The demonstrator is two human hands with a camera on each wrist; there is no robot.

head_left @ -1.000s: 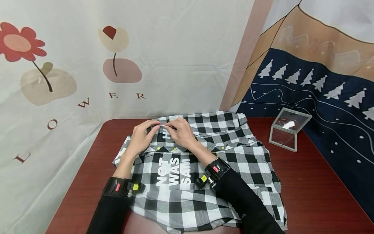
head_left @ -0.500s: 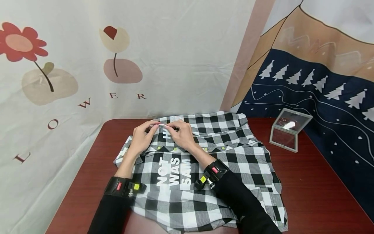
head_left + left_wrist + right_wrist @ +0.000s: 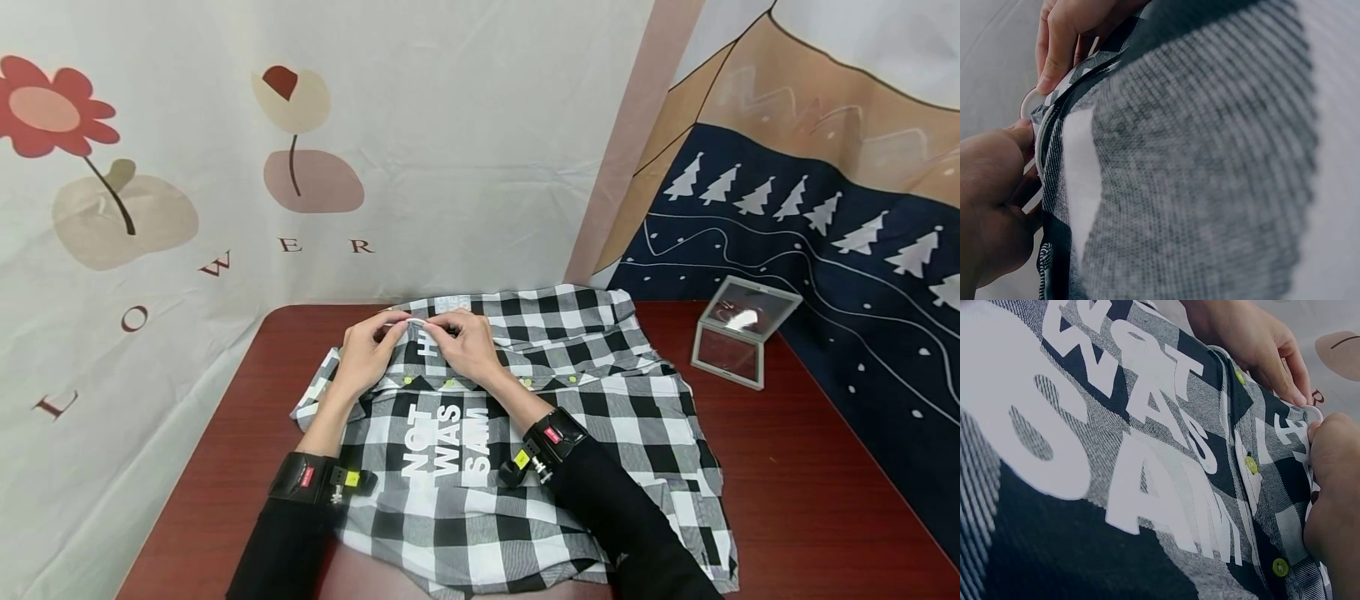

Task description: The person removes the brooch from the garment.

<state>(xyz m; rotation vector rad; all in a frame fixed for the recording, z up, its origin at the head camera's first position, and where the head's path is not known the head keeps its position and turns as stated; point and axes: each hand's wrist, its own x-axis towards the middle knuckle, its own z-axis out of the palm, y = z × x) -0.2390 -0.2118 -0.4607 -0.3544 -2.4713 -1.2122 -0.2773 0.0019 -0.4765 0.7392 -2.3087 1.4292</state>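
A black-and-white checked shirt (image 3: 600, 433) with white lettering and yellow-green buttons lies spread over the table. At its far left part, my left hand (image 3: 365, 354) and right hand (image 3: 467, 343) meet, thumbs and fingertips pinching a small white curved strip (image 3: 417, 322). In the left wrist view the strip (image 3: 1033, 103) looks like a rounded white piece with a reddish edge, beside the shirt's fabric. The right wrist view shows its white loop (image 3: 1314, 414) between both hands' fingertips. The fingers hide much of it, so its kind cannot be told.
An open hinged case (image 3: 727, 357) with a clear, shiny lid stands at the table's right. The reddish-brown table (image 3: 810, 500) shows on both sides of the shirt. Printed curtains (image 3: 465, 167) hang behind, one with flowers, one with white trees.
The white strip bows upward a little more between the fingertips than a second ago. My right hand has come down slightly; the shirt stays in place.
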